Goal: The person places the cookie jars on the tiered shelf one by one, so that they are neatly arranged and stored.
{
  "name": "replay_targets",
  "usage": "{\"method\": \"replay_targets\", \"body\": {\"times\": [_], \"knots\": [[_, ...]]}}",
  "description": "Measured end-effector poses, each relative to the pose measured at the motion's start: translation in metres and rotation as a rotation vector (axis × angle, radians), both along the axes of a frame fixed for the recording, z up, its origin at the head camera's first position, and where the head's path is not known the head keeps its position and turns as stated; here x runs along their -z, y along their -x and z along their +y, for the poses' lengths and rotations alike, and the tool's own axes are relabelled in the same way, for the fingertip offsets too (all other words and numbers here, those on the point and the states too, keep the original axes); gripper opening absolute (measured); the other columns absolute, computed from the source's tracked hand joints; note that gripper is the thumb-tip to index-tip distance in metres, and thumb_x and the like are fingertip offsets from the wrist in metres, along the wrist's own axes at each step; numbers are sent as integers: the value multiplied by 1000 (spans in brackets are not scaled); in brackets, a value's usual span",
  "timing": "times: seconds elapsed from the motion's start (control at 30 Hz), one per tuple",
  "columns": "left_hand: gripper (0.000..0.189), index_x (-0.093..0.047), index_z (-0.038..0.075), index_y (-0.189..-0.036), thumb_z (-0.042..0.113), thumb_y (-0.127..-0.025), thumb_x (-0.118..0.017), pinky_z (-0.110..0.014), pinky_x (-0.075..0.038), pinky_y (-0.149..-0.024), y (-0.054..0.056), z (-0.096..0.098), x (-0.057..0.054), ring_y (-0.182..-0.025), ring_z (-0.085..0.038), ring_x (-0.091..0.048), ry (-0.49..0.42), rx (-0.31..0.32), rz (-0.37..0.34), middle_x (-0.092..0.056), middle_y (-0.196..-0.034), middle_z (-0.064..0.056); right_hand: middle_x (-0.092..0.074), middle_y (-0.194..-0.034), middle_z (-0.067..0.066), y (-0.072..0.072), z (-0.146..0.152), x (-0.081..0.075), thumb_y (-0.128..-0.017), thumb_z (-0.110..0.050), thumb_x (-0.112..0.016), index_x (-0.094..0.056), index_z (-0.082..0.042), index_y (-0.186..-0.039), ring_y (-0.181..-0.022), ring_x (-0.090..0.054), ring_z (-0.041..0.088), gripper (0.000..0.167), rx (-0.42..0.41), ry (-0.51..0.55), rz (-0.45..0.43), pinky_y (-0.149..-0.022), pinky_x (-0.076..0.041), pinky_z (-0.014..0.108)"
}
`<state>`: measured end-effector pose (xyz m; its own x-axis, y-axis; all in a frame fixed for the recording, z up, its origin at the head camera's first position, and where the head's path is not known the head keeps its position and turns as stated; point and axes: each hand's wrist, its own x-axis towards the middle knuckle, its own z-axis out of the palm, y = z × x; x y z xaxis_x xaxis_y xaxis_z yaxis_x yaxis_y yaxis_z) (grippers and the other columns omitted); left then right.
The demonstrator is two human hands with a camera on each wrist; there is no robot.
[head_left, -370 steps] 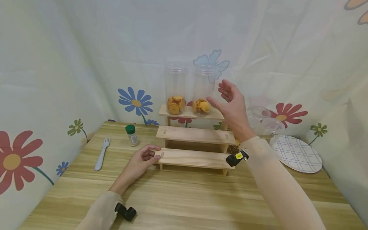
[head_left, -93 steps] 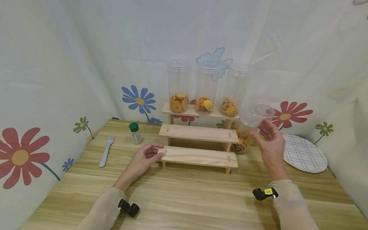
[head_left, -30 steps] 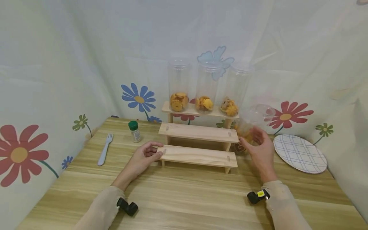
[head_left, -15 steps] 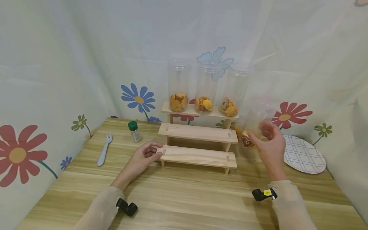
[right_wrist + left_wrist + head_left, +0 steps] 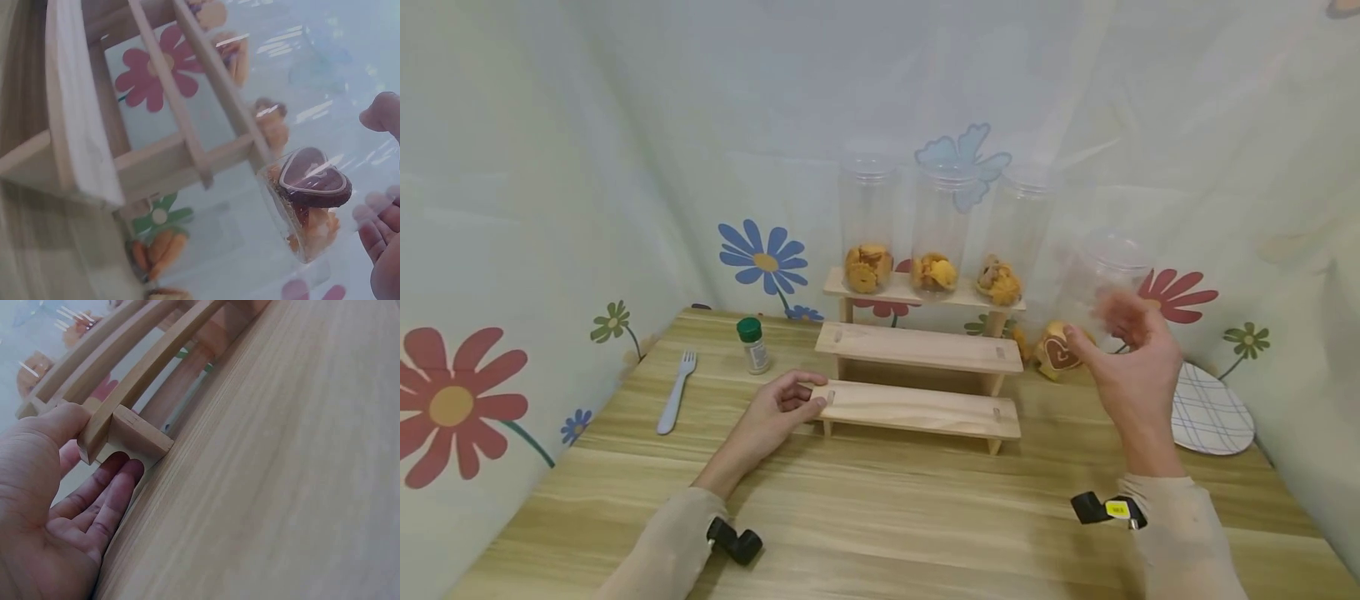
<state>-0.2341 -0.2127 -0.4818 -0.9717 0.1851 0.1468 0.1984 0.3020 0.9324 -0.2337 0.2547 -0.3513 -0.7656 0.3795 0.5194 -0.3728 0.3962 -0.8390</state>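
Observation:
My right hand [image 5: 1131, 367] holds a clear lidded jar [image 5: 1108, 271] up off the table, to the right of a three-step wooden stand [image 5: 917, 346]. Inside the jar, a heart-shaped cookie [image 5: 314, 175] rests on paler ones; the jar leans in the head view. At the stand's left end, my left hand [image 5: 775, 417] grips the lowest step, thumb on top and fingers under the board beside the leg [image 5: 140, 434]. Three similar clear jars with cookies, the left jar [image 5: 867, 225], middle jar [image 5: 936, 229] and right jar [image 5: 1009, 242], line the top step.
More cookies [image 5: 159, 253] show low behind the stand's right end. A checked plate [image 5: 1213, 412] lies at the right, partly behind my right hand. To the left are a green-capped shaker [image 5: 752, 346] and a pale fork [image 5: 676, 396]. A flowered curtain [image 5: 760, 100] hangs behind.
A third jar has joined the top step since the first frame. My right hand has taken the heart-cookie jar and lifted it up and rightward. My left hand stays on the lowest step.

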Motion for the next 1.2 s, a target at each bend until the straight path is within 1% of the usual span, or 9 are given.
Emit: {"method": "replay_targets", "body": {"times": [0.1, 0.23, 0.37, 0.5, 0.67, 0.7, 0.87, 1.1, 1.2], "knots": [[37, -69, 11, -142, 26, -109, -77, -29, -58, -84, -1, 0, 0, -99, -26, -73, 1, -2, -4, -75, -114, -17, -73, -131, -1, -4, -8, -9, -87, -12, -97, -70, -17, -145, -117, -66, 11, 64, -38, -3, 13, -100, -48, 19], [37, -69, 11, -142, 26, -109, -77, -29, -58, -84, -1, -1, 1, -98, -25, -73, 0, -3, -5, -74, -114, -18, -73, -133, 3, -6, -24, -19, -88, -12, -97, -69, -12, -147, -119, -66, 11, 65, -93, -32, 39, -104, -50, 22], [38, -69, 10, -142, 26, -109, -77, -29, -59, -84, 0, -2, 1, -98, -25, -73, -3, -2, -4, -74, -115, -18, -73, -135, 6, -3, -42, -26, -89, -14, -97, -68, -12, -148, -120, -67, 11, 66, -156, -40, 52, -106, -51, 23], [38, -69, 10, -142, 26, -109, -77, -29, -59, -84, 0, -1, 1, -98, -24, -73, -8, 1, 0, -75, -115, -18, -73, -134, 11, 3, -60, -30, -89, -14, -97, -68, -10, -147, -120, -68, 14, 65, -242, -31, 72, -108, -51, 25], [37, -69, 10, -143, 26, -110, -76, -29, -59, -85, 0, 1, 1, -98, -26, -74, -7, 2, -4, -74, -115, -18, -72, -135, 16, 12, -83, -30, -88, -14, -97, -66, -4, -145, -122, -68, 27, 66, -319, -31, 62, -109, -51, 31], [38, -69, 10, -143, 26, -110, -76, -29, -59, -85, 0, 1, 0, -98, -26, -73, -7, 2, -4, -74, -115, -18, -72, -134, 15, 14, -88, -30, -88, -14, -98, -66, -3, -145, -121, -68, 28, 66, -328, -33, 60, -108, -51, 31], [38, -68, 9, -143, 25, -110, -76, -29, -59, -85, -1, 2, -1, -98, -24, -73, -11, 7, 0, -74, -115, -18, -73, -135, 16, 21, -114, -29, -86, -14, -99, -67, -2, -143, -121, -69, 30, 67, -383, -31, 71, -106, -54, 35], [37, -69, 11, -143, 26, -110, -76, -30, -59, -85, 0, 1, 0, -99, -25, -73, -8, 8, 1, -74, -115, -17, -74, -133, 19, 30, -150, -26, -84, -19, -101, -68, -1, -141, -123, -71, 39, 68, -429, -46, 70, -109, -56, 47], [37, -69, 12, -143, 26, -109, -76, -30, -59, -85, -1, 1, -1, -99, -26, -73, -12, 6, 2, -74, -115, -16, -75, -132, 18, 33, -166, -24, -85, -22, -101, -69, -2, -140, -123, -72, 37, 67, -440, -56, 50, -108, -56, 47]]}}
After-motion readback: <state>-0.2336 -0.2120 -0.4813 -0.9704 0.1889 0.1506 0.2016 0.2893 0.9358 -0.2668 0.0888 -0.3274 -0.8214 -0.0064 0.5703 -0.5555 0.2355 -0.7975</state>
